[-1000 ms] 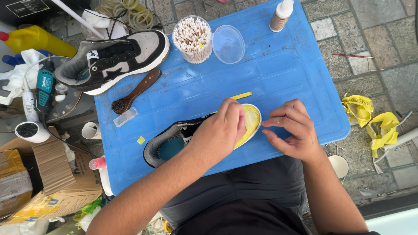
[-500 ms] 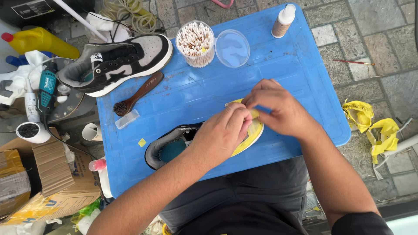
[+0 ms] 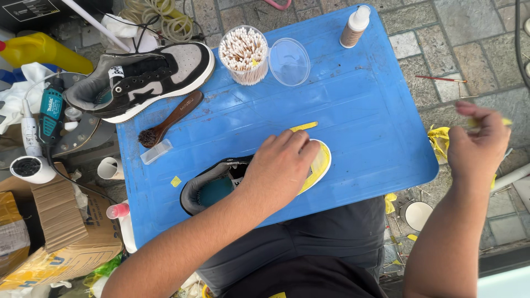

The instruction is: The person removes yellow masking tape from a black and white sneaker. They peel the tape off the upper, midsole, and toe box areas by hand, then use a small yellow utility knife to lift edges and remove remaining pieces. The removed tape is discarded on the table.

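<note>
The left hand (image 3: 281, 165) lies flat over the black-and-grey sneaker with a yellow-taped toe (image 3: 317, 165), pressing it down on the blue plastic tray (image 3: 375, 110) so it stays put on the person's lap. The shoe sits near the tray's front edge, heel toward the person's left. The right hand (image 3: 477, 146) is off the tray to the right, over the stone paving, fingers pinched on a small scrap of yellow tape (image 3: 503, 122) (other yellow scraps lie crumpled just below it). A loose strip of yellow tape (image 3: 303, 127) rests just beyond the toe. Within reach at the far edge stand a clear tub of cotton swabs (image 3: 244, 55), its lid (image 3: 289, 62), a wooden-handled brush (image 3: 168, 120) and the matching second sneaker (image 3: 146, 80).
</note>
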